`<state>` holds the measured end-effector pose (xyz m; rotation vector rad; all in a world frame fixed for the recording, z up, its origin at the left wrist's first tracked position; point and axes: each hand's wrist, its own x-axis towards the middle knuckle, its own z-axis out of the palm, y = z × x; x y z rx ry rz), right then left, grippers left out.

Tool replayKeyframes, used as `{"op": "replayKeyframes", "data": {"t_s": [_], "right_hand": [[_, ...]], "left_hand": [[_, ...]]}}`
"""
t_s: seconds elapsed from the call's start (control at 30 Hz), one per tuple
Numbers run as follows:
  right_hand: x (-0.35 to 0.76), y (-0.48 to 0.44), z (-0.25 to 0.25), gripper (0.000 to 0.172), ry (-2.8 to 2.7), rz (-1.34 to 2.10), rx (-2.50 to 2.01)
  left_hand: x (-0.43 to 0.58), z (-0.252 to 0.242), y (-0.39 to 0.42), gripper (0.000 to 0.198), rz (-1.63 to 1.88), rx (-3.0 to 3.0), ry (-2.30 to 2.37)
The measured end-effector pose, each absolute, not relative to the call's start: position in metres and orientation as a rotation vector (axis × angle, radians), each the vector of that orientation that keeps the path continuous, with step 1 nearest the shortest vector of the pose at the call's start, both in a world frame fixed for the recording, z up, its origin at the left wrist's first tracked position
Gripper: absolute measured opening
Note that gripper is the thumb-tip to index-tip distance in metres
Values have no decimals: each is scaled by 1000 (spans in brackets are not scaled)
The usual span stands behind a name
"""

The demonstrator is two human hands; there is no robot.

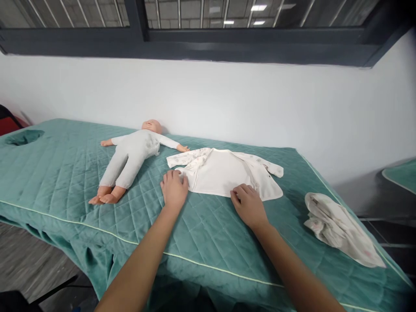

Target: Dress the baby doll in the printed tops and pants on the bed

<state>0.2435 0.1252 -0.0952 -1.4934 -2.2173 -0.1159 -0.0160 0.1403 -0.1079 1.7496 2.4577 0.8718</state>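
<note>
A white baby shirt (pixel 219 173) with small prints on its sleeves lies spread open on the green quilted bed cover. At its left front flap, my left hand (pixel 174 189) is closed, fingers bent over the cloth's edge. My right hand (pixel 249 206) pinches the lower hem right of the middle, its fingers curled; the fingertips are partly hidden. A baby doll (pixel 134 149) in a pale cloth body lies on its back to the left of the shirt, one hand close to the shirt's left sleeve.
A crumpled white printed garment (pixel 341 227) lies near the right edge of the bed (pixel 208 242). A hole (pixel 24 137) opens in the bed's far left end. Behind the bed stands a white wall (pixel 227 99) below a dark window frame (pixel 195 45).
</note>
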Motion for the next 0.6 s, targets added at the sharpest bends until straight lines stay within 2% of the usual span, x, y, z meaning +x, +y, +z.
{"op": "replayKeyframes", "data": {"t_s": [0.13,0.23,0.33,0.5,0.6], "right_hand": [[235,129,-94,18,-2148,161,-1365],[218,146,-97,15,-1804,642,-1390],[191,177,-101,21,-1428,1055,-1356],[147,246,-97,30,-1190,1277,-1324],[136,279,-90,29,-1099,1346,-1339]], "left_hand": [[-19,-115,149,46,930,1573,2542],[-19,-117,152,42,958,1551,2532],[-18,-116,152,40,991,1533,2502],[-21,-116,151,46,1056,1574,2397],[-25,-120,152,38,1194,1562,2305]]}}
